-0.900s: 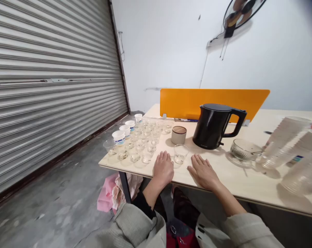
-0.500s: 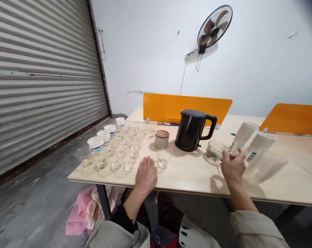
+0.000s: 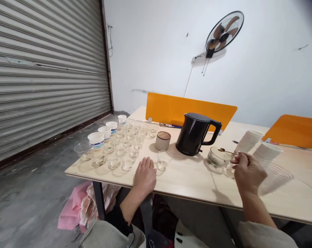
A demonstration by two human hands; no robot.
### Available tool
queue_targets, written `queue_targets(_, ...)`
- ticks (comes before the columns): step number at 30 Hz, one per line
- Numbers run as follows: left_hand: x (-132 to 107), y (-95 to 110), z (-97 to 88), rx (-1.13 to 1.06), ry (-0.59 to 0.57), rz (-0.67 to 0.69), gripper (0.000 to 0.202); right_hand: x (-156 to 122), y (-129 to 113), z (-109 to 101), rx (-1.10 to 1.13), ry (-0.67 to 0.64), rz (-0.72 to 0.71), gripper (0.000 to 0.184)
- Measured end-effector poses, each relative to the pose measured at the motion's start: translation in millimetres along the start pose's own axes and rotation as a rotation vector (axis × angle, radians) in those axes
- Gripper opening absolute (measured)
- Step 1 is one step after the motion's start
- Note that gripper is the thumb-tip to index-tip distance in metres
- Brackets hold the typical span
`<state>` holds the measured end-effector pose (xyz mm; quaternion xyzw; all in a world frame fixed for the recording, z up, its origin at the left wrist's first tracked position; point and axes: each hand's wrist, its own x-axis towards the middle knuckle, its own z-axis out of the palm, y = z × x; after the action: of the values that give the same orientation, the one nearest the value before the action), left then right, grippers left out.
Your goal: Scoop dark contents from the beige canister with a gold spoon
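the right hand (image 3: 249,174) pinches a gold-coloured spoon (image 3: 229,152), the thumb and fingers clamped on the end of its handle. the bowl of the spoon points left, over the mouth of a ribbed glass cup (image 3: 217,159); whether the metal touches the rim, or carries anything, i can't fairly tell at this size. the glass cup sits on a clear saucer (image 3: 213,167) on the tabletop (image 3: 188,182), to the right of a black electric kettle (image 3: 192,136) whose handle faces right.

the left hand (image 3: 145,176) lies palm down near the front edge, its fingers close together, stretched out and holding nothing. just beside it, on the right, stands a clear plastic cup (image 3: 161,165) with a little clear liquid in the bottom. behind that cup is a grey canister (image 3: 162,142) with a wooden lid. to the left, rows of small clear cups (image 3: 121,150) fill the corner, with four white paper cups (image 3: 96,141) along the outer side.

beyond the right hand are two stacks of white cups (image 3: 249,139) and a nested stack of clear cups (image 3: 278,177). an orange divider (image 3: 168,105) stands behind the kettle.
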<state>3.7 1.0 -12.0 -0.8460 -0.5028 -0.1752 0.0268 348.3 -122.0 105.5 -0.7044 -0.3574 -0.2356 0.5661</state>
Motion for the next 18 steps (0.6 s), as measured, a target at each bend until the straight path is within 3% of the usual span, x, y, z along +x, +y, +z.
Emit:
queue_targets(3,-1,1,-4.9,-0.044,-0.007,-0.015,0.056,-21,-44,-21,0.212,-0.001,-0.017,0.04)
queue_targets(6,-2,1,-15.4,-0.117,-0.026,-0.022,0.06,-44,-84,-23,0.352,-0.115,-0.041,0.032)
queue_targets(9,-2,0,-26.1,-0.216,-0.054,-0.035,0.069,-64,-109,-6,0.44,-0.302,-0.107,0.029)
queue_targets(13,2,1,-34.2,-0.336,-0.047,-0.085,0.081,-81,-124,27,0.441,-0.557,-0.195,0.03)
queue_targets(18,14,13,-35.2,-0.534,-0.004,-0.117,0.095,-89,-140,57,0.279,-0.717,-0.354,0.033)
